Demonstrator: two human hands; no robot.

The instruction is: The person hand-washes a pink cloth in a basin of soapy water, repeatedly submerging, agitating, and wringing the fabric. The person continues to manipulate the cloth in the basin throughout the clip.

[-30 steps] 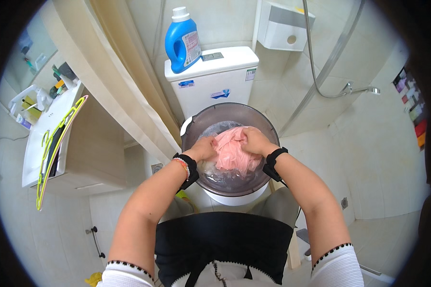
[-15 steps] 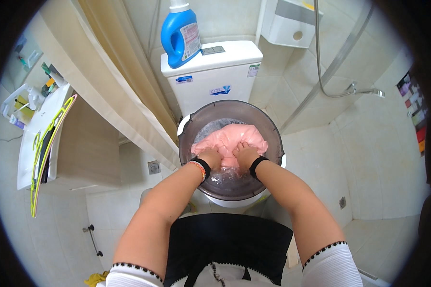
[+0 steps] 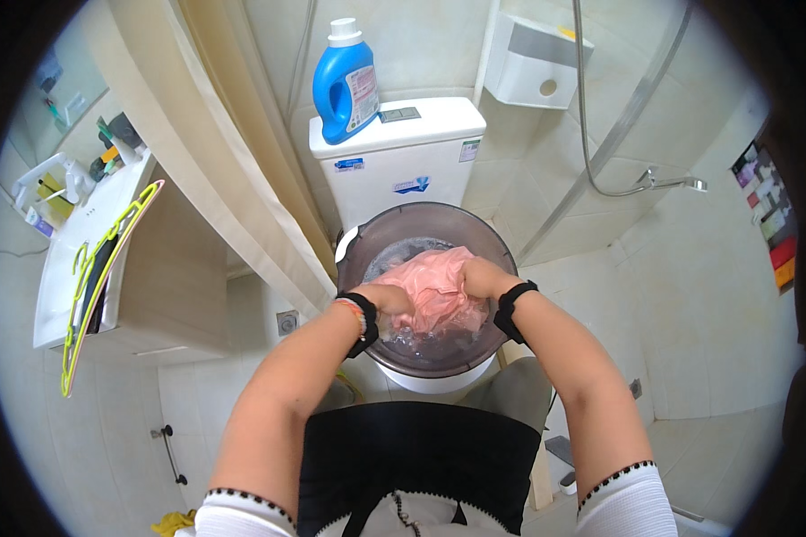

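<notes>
A wet pink garment point(image 3: 432, 282) lies bunched in soapy water inside a dark translucent basin point(image 3: 403, 220), which sits on the toilet. My left hand point(image 3: 389, 302) is closed on the garment's left side, low near the water, its fingertips sunk in the folds. On the right edge of the garment, my right hand point(image 3: 484, 279) is closed around the cloth, fingers mostly hidden under it. What kind of garment it is cannot be told from the wet folds.
A blue detergent bottle point(image 3: 346, 82) stands on the toilet tank point(image 3: 439, 121). Hangers point(image 3: 90, 295) hang at the sink counter point(image 3: 52, 268) on the left, by a beige curtain point(image 3: 188, 152). A shower hose point(image 3: 585, 134) hangs at the right.
My hands have spread apart and turned, from pressing down on the garment to gripping its two sides. The garment has bunched up and shifted slightly. The whole view has tilted a little.
</notes>
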